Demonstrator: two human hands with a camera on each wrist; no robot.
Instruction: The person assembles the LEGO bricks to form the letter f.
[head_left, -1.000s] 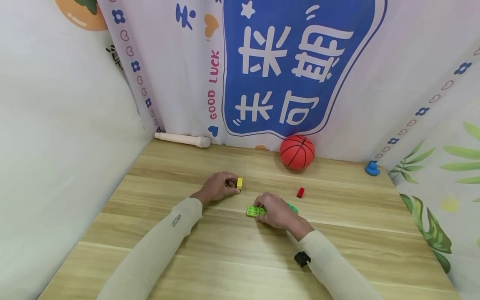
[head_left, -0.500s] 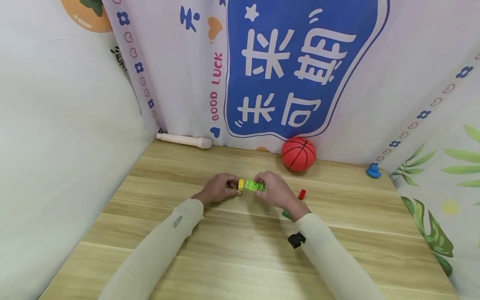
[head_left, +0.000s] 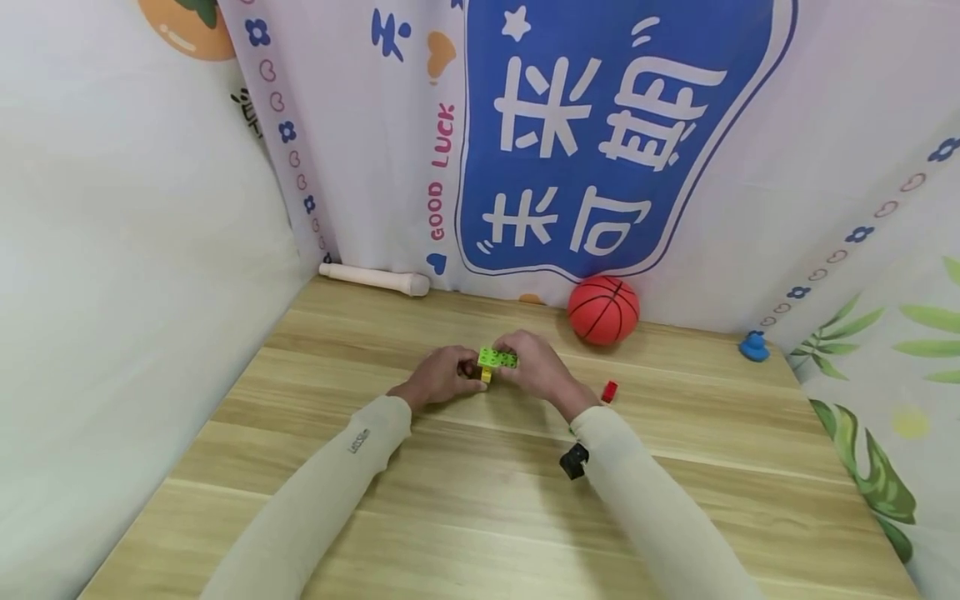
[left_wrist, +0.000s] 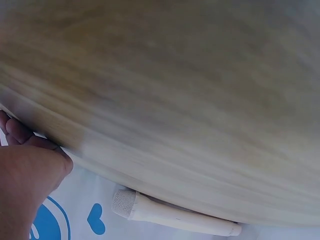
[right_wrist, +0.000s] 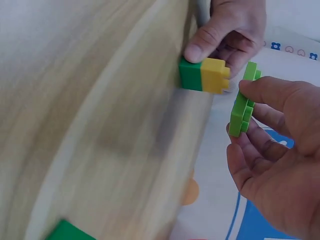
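My left hand grips a small two-part stack near the middle of the table. In the right wrist view, a yellow toy brick sits joined to a dark green brick, with the thumb against the green one. A flat lime-green brick is pinched between the thumb and fingers of my right hand. Its studded top faces up in the head view, where it overlaps the yellow brick. Seen from the right wrist, a gap separates the lime brick from the yellow studs. The left wrist view shows only part of the left hand.
A small red brick lies right of my right hand. Another green piece is on the table, mostly hidden by the right sleeve in the head view. Along the back stand a white microphone, a red basketball and a blue duck.
My right hand has picked the lime-green brick up from the table and carried it left and away from me, over the yellow brick. The left hand has stayed nearly in place.
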